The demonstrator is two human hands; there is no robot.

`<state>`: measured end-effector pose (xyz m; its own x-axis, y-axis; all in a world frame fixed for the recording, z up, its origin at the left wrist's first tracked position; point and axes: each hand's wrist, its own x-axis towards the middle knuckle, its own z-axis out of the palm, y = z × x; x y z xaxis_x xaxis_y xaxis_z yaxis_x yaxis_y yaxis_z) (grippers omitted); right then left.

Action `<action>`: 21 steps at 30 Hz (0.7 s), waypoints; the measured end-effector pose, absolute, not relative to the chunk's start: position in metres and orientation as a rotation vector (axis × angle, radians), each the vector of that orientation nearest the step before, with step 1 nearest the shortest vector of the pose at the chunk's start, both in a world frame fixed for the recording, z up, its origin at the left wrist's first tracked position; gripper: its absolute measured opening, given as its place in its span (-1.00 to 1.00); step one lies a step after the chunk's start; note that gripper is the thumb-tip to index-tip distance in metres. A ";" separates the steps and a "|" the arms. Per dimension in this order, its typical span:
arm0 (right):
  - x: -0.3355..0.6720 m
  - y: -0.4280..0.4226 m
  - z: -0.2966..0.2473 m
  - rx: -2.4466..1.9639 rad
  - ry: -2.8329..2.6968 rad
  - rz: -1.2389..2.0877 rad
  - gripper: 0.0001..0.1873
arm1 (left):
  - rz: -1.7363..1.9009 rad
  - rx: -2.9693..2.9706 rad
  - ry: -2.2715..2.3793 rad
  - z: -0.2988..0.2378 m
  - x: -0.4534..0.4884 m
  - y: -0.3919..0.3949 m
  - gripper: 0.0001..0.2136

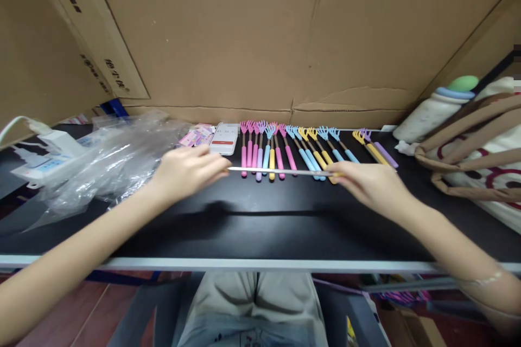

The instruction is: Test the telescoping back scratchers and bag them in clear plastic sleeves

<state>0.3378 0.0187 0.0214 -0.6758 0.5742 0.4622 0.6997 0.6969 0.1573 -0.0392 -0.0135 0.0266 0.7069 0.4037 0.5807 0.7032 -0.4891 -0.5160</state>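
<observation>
My left hand [191, 168] and my right hand [372, 181] are both closed on the ends of a back scratcher [280, 172]. Its thin metal rod is drawn out long and runs level between them, above the black table. A little yellow shows at my right fingers; its ends are mostly hidden in my hands. Behind the rod lies a row of back scratchers with pink handles [244, 160], blue handles [309, 160], yellow handles [321, 160] and purple handles [259, 165], claws pointing away. A yellow back scratcher [376, 153] and a purple one [386, 155] lie apart, beyond my right hand.
Crumpled clear plastic bags [109, 157] and a white power strip [51, 165] are on the left. A phone [223, 139] and pink printed packets [197, 135] lie at the back. To the right stand a white bottle [431, 114] and a cloth bag [484, 146]. Cardboard [244, 32] walls the back.
</observation>
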 end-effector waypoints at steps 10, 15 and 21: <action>0.264 0.008 0.017 -0.919 -2.603 -0.535 -0.67 | -0.557 -2.172 -0.849 0.017 0.023 -0.016 -0.81; 0.260 0.009 0.016 -0.919 -2.574 -0.561 -0.64 | -0.576 -2.163 -0.870 0.014 0.024 -0.013 -0.77; 0.256 0.008 0.021 -0.896 -2.517 -0.563 -0.63 | -0.641 -2.195 -0.872 0.017 0.023 -0.010 -0.72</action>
